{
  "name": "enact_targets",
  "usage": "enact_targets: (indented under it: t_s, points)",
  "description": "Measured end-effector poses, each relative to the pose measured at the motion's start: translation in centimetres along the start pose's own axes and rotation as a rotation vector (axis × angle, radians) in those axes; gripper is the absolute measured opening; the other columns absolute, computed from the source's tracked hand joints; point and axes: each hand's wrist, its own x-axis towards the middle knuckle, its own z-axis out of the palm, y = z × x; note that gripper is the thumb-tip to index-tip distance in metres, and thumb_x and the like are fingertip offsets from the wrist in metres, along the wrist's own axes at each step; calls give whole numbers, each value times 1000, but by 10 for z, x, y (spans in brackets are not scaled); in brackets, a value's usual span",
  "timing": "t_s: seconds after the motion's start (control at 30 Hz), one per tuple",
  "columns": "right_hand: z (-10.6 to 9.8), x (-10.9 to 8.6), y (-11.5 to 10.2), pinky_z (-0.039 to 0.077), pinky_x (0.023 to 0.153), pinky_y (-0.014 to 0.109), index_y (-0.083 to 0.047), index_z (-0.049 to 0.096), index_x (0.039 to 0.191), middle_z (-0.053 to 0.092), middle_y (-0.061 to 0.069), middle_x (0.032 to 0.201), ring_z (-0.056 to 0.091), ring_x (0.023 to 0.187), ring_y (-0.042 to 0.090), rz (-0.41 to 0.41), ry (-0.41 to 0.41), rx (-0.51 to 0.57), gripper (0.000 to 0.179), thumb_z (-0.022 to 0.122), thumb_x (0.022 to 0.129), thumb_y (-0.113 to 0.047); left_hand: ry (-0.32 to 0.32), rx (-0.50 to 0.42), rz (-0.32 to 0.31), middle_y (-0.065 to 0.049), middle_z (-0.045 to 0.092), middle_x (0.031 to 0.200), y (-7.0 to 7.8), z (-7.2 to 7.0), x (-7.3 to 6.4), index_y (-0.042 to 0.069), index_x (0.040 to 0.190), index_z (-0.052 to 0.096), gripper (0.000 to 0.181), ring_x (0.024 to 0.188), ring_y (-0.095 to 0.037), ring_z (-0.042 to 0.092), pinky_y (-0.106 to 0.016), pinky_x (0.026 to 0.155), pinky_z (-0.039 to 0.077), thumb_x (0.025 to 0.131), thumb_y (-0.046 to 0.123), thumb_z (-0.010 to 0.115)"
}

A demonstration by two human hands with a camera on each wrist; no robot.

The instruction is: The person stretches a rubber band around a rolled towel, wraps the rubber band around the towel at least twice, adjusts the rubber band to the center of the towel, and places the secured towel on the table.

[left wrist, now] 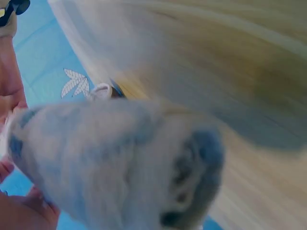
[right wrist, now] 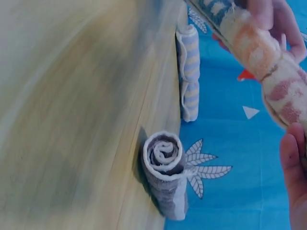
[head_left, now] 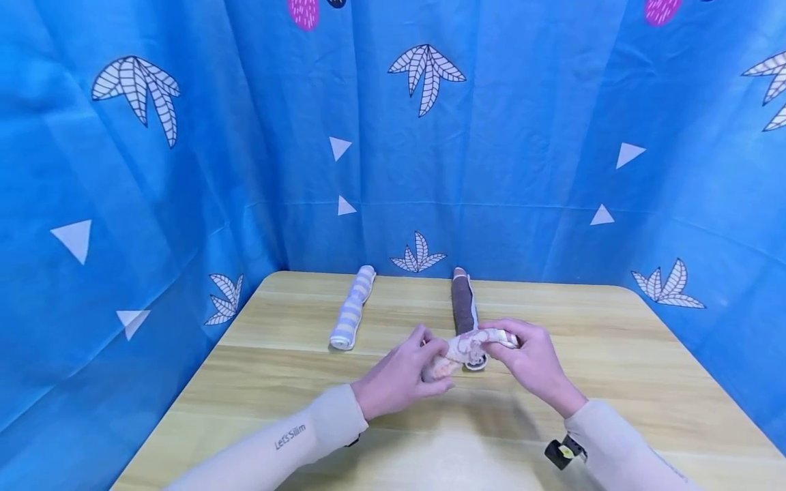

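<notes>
A rolled towel (head_left: 469,346) in white with pink, orange and blue patches is held over the table between both hands. The left hand (head_left: 402,375) grips its left part, fingers curled over the roll. At the other end the right hand (head_left: 533,358) pinches it between thumb and fingers. Close up in the left wrist view, the towel (left wrist: 115,158) looks blurred, its coiled end facing right. The right wrist view shows the towel (right wrist: 259,48) running diagonally, slightly bent in the middle.
Behind the held towel lies a brown rolled towel (head_left: 463,303) with a white edge. Farther left is a purple-and-cream striped rolled towel (head_left: 354,307). Both rest on the wood-grain table (head_left: 276,382), which blue patterned curtains (head_left: 491,150) surround at the back and sides.
</notes>
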Motion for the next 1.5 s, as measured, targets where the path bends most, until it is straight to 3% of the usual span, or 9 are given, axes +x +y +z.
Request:
enact_targets:
  t_s: [0.17,0.4,0.6,0.77,0.97,1.1,1.3,1.4,1.5]
  points:
    - [-2,1,-1,57,64,27,-14,73,118,74,6,104,66,80,11,-29,-55,27,32,79,87,-14,15,0,-67,7,52,107,-1,-1,4,24,120,58,37,83,-5,53,-15,69,48,87,20,75]
    - [-5,2,6,53,94,28,-19,62,134,63,0,133,62,116,16,-373,-101,-217,56,82,82,-11,-56,-205,-178,11,58,112,-9,-9,7,30,114,57,33,94,-10,56,-22,77,51,88,17,72]
    - [-9,1,7,55,95,31,-25,65,129,57,2,137,62,116,19,-593,-154,-423,51,80,82,-12,-105,-340,-160,8,61,107,-14,-11,9,30,114,57,32,88,-10,58,-23,74,52,91,13,71]
    - [-12,-1,5,49,100,20,-25,66,127,58,0,132,62,115,18,-582,-179,-427,50,81,82,-11,-129,-381,-136,8,62,106,-15,-11,9,29,114,55,32,88,-8,59,-23,76,52,91,13,70]
    - [-15,-4,2,57,92,37,-26,59,135,52,6,140,61,117,22,-560,-237,-460,68,86,75,-7,-159,-449,-166,7,62,109,-21,-10,9,30,116,56,31,91,-11,59,-24,76,52,92,16,70]
    - [-15,-5,0,59,87,39,-22,58,133,50,8,141,64,111,22,-594,-242,-492,65,82,77,0,-180,-489,-187,5,63,110,-24,-10,9,32,117,56,33,87,-13,59,-25,74,52,92,17,71]
    - [-15,-3,2,59,86,34,-19,62,120,55,1,132,64,106,17,-619,-218,-478,53,81,75,3,-173,-411,-110,12,59,125,-18,-11,6,38,123,54,41,99,-11,58,-29,84,51,92,18,70]
    - [-14,-3,4,58,86,29,-18,64,115,59,1,126,64,104,16,-633,-183,-455,52,84,72,4,-139,-272,-30,14,56,129,-14,-9,3,38,127,54,39,103,-8,57,-28,88,50,93,27,70]
    - [-15,-2,6,55,88,21,-16,65,113,62,3,122,65,102,16,-631,-162,-407,52,84,70,6,-87,-70,70,13,57,125,-9,-6,2,36,132,55,41,90,-3,57,-19,79,50,94,36,70]
